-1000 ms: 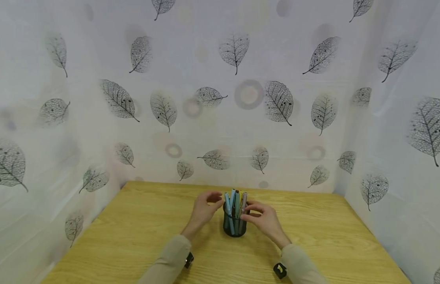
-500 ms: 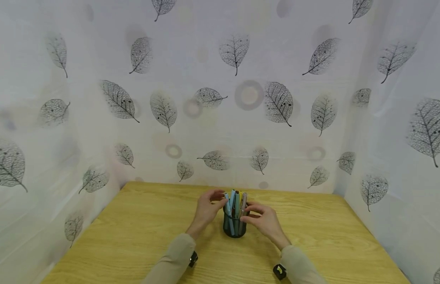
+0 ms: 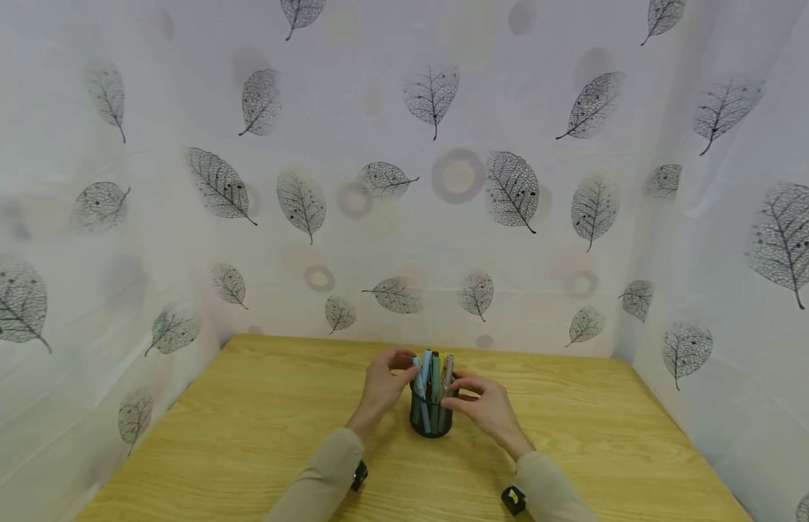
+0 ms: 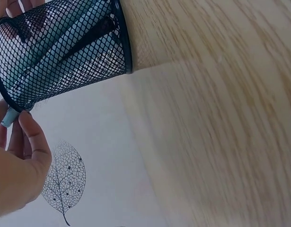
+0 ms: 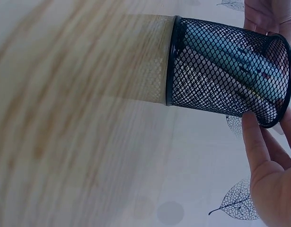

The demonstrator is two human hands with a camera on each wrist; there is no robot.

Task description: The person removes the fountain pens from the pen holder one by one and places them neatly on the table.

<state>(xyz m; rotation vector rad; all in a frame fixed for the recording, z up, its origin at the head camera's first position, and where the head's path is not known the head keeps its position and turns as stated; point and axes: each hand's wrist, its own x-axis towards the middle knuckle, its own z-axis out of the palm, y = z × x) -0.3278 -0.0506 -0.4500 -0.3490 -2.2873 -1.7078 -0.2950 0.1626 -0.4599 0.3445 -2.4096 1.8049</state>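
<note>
Black cylindrical wire-mesh pen cup (image 5: 207,97) stands upright on the yellow wood-grain table (image 3: 280,428), between the two hands, pens leaning inside. Left hand (image 3: 382,382): thumb and fingers curled to either side of a slim light-blue pen (image 4: 10,117) where it protrudes past the rim; reads as a pinch, pressure not determinable. Right hand (image 3: 486,403): fingers bent about the upper part of the cup, one fingertip on the mesh just below the rim, taken as a steadying grip. Handling estimates: pen probably light, stiff, smooth-barrelled, so liable to turn or slip under a loose pinch; hold near its upper end, thumb opposed to fingers, and draw along its own lean rather than sideways. Cup judged light and fairly rigid, mesh thin enough to dent if squeezed hard; best steadied at the thicker rim or just beneath it. Tipping is the likely fault, since the grey-green pen (image 3: 436,371) and the mauve-grey pen (image 3: 449,371) also stand tall and load the top. Nothing here looks fragile.
</note>
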